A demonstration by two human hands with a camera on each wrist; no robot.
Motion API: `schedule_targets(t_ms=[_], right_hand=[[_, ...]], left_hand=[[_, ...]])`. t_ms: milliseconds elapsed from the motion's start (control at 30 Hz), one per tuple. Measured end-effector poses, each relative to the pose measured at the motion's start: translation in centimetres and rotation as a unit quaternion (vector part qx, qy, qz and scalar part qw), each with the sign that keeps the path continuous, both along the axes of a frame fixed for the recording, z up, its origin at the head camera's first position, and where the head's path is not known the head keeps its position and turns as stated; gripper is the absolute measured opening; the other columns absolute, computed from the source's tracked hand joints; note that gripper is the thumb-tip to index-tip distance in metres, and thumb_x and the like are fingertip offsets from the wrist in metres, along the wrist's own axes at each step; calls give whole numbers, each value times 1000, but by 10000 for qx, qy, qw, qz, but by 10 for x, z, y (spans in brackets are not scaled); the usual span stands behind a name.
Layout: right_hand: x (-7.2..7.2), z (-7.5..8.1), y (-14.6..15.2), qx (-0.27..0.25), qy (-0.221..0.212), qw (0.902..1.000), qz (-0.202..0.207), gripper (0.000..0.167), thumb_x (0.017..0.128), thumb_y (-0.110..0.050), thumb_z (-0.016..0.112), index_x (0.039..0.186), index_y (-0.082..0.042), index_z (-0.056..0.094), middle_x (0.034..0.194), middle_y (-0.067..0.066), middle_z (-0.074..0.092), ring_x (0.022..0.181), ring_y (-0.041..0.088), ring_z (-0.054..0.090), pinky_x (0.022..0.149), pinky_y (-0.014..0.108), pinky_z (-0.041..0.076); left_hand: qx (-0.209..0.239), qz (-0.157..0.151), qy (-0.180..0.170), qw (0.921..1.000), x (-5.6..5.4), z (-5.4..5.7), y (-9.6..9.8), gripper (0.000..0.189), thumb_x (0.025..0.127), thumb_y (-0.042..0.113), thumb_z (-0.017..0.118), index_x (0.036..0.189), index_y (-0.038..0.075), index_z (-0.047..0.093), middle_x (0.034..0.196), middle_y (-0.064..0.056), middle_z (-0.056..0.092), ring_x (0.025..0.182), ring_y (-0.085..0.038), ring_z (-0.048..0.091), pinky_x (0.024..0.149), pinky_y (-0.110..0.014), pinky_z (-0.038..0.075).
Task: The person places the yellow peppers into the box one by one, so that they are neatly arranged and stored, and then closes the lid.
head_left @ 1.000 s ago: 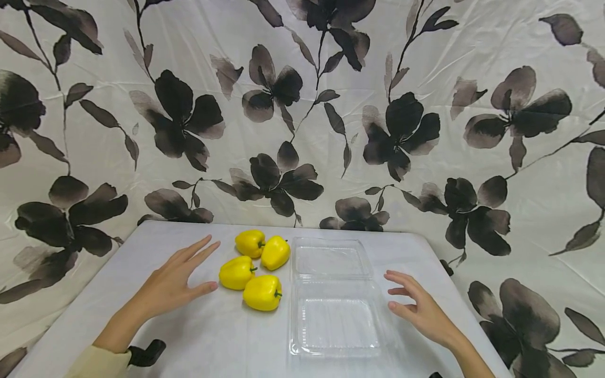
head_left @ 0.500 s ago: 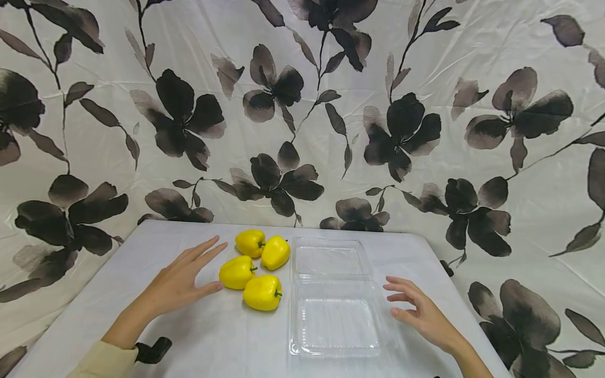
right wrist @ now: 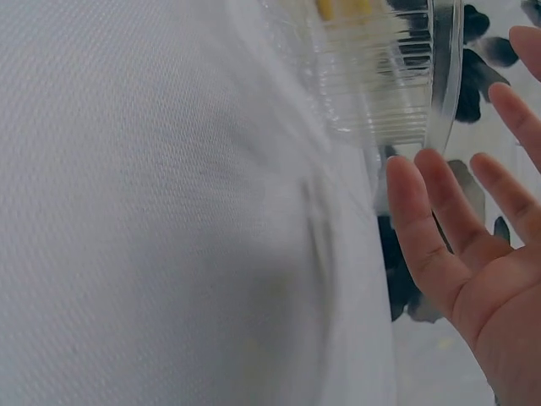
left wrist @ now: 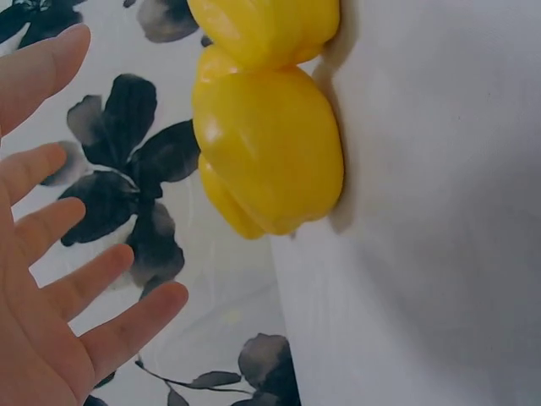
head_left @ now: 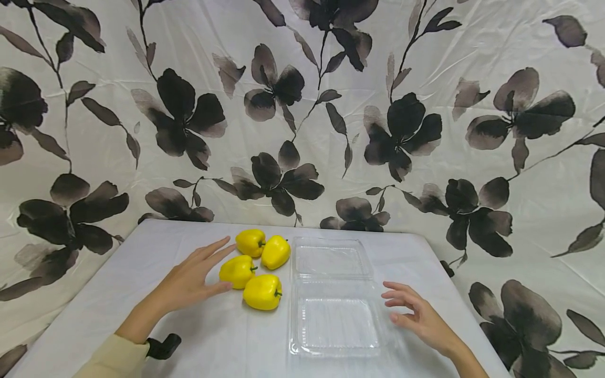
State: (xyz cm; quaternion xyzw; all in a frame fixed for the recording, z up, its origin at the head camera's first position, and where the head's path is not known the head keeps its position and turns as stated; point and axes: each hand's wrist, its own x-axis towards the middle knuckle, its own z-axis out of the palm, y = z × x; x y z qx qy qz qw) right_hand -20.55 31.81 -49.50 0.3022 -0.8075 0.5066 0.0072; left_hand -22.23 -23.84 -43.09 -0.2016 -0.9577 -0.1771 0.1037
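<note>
Several yellow bell peppers lie grouped left of centre on the table. In the head view, my left hand (head_left: 189, 281) hovers at the left side of the nearest-left pepper (head_left: 237, 272), fingers spread and the palm facing it. The left wrist view shows those spread fingers apart from a yellow pepper (left wrist: 269, 148). A front pepper (head_left: 262, 292) and two rear ones stand close by. To their right, a clear plastic clamshell box (head_left: 294, 315) lies unfolded. Beyond its right edge my right hand (head_left: 420, 317) hovers with relaxed fingers, holding nothing; in the right wrist view the box wall (right wrist: 444, 76) is near its fingertips.
A white cloth covers the table (head_left: 212, 346). Behind it hangs a white curtain (head_left: 340, 173) with dark flowers. A black strap piece (head_left: 164, 346) sits at the left wrist, by a pale yellow sleeve (head_left: 113, 359).
My left hand has moved right, closer to the peppers, and now overlaps the edge of the left one in the head view. The right hand has shifted slightly down. Peppers and box stay put.
</note>
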Motion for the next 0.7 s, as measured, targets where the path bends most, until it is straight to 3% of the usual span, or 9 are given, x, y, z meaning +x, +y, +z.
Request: schedule_targets(t_ms=[133,333,700], right_hand=[[0,-3,0,-46,-40,10000,41,39,100,3,67,137,-8,65,157,29,41,122,30,66,93,32,60],[0,-5,1,-72,-87,9999,91,35,100,4,67,135,-2,65,157,30,41,122,28,67,94,31,60],[1,-10,1,21,-166,9999,6,30,100,1,68,130,3,66,154,32,44,120,28,67,97,34,58]], left_hand=[[36,-70,3,10000,-2,-1,5,88,91,51,82,165,24,41,173,-8,31,148,-44,42,99,-77,48],[152,-29,-173,9997,-4,-3,10,90,91,58,79,165,26,40,173,-7,30,149,-43,41,100,-79,46],[328,-220,-309,9987,-10,-3,21,84,92,47,82,164,28,42,170,-13,35,149,-47,40,104,-80,42]])
